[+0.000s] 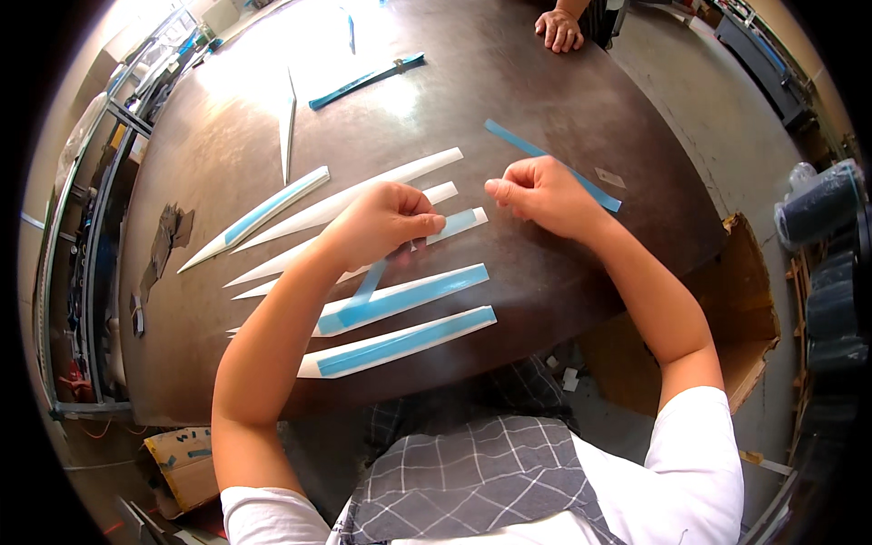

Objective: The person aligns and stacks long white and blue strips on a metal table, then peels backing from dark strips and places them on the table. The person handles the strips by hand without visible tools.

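Both my hands hover over a row of long white tapered strips, pointed at their left ends. My left hand (395, 221) is closed in a pinch above a white strip with a pale blue band (461, 222); what it pinches is hidden. Just below it, a narrow blue tape end (370, 283) rises from the blue-covered white strip (409, 302); I cannot tell whether it reaches my fingers. My right hand (538, 195) is closed, thumb against fingers, near a loose blue strip (595, 188). Nearest me lies another white strip with blue tape (409, 341). Two bare white strips (363, 193) lie farther off.
A dark brown table (545, 272) carries everything. Farther back are a blue band (368, 82) and a thin white strip (287, 132). A torn dark scrap (166, 243) lies left. A co-worker's hand (559, 31) rests at the far edge. A cardboard box (740, 318) stands at right.
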Tool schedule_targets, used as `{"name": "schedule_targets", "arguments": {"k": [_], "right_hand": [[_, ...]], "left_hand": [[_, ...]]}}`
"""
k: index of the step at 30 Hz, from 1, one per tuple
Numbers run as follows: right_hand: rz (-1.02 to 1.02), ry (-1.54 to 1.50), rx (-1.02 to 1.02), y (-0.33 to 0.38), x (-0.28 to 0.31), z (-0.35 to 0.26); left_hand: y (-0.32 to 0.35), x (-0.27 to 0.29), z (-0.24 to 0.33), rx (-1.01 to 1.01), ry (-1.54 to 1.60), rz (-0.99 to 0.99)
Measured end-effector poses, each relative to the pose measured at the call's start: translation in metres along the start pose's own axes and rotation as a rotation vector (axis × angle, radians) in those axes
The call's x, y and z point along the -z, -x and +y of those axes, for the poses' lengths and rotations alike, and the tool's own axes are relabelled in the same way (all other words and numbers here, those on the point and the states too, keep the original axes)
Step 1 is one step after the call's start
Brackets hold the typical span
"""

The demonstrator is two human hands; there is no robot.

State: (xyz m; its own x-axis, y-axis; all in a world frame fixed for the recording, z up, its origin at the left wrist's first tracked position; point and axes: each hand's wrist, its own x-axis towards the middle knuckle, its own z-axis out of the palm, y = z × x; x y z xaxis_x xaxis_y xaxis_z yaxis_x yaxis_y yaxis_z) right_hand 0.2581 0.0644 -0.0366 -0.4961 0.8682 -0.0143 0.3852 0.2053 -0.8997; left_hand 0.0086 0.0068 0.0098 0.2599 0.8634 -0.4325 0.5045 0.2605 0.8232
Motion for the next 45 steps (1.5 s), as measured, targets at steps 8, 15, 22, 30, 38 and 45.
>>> {"name": "schedule_targets", "arguments": {"k": [8, 15, 22, 30, 38, 45], "right_hand": [[0.08, 0.224, 0.072, 0.002, 0.003, 0.013], [0.075, 0.195, 0.168, 0.005, 0.004, 0.018], [0.054, 0.226, 0.171, 0.005, 0.005, 0.017], [0.055, 0.234, 0.185, 0.005, 0.004, 0.017], [0.03, 0.221, 0.258, 0.009, 0.002, 0.016], [-0.027, 0.224, 0.362, 0.012, 0.001, 0.017]], "left_hand": [[-0.03, -0.015, 0.004, 0.081, -0.067, -0.016], [-0.037, -0.021, 0.005, 0.158, -0.047, 0.019], [-0.039, -0.021, -0.002, 0.159, -0.023, 0.031], [-0.038, -0.02, -0.003, 0.159, -0.023, 0.022], [-0.038, -0.02, -0.003, 0.153, -0.022, 0.021], [-0.04, -0.02, -0.007, 0.15, 0.007, 0.016]]}}
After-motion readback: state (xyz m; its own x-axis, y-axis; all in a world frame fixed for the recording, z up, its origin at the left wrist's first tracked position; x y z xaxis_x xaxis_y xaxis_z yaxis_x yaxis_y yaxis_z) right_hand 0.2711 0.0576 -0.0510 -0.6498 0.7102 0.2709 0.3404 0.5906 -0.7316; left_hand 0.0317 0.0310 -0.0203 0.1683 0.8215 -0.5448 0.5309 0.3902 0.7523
